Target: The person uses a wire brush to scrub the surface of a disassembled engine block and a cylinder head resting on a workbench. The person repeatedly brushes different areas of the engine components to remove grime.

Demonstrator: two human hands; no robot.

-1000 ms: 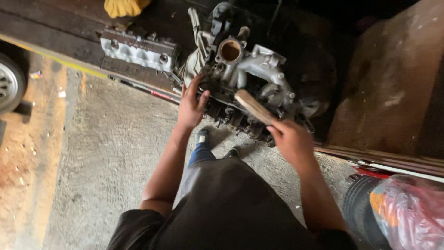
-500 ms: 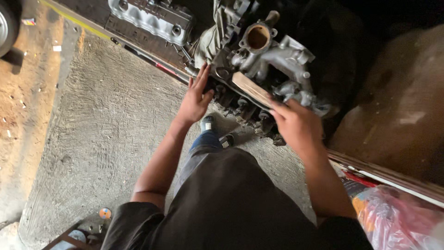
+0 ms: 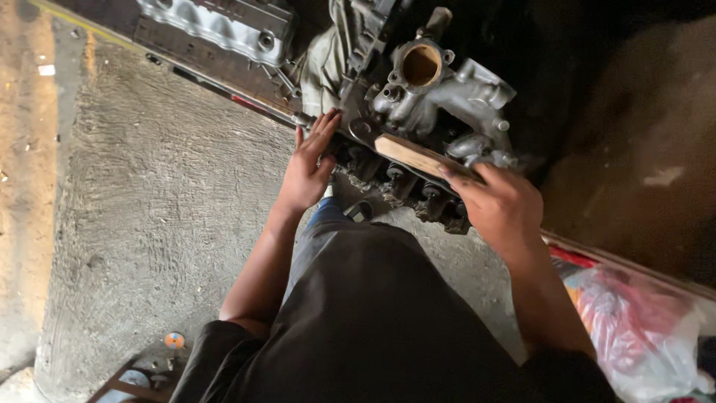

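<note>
A grimy metal engine part (image 3: 440,97) with a round open port on top stands at the edge of the concrete floor. My left hand (image 3: 307,168) lies flat against its left side, fingers spread and pointing up. My right hand (image 3: 501,205) grips one end of a pale wooden handle (image 3: 418,155) that lies across the front of the engine part, pointing up and left. What is at the handle's far end is hidden against the dark metal.
A silver ribbed valve cover (image 3: 216,26) lies at the top left on a dark ledge. Rough concrete floor (image 3: 164,224) spreads to the left. A clear plastic bag with red contents (image 3: 641,336) sits at the lower right. Small round objects (image 3: 173,341) lie at the bottom left.
The view has shifted, so the engine part and both hands now sit closer and higher in frame. My left hand stays on the engine's side; my right hand still holds the wooden handle.
</note>
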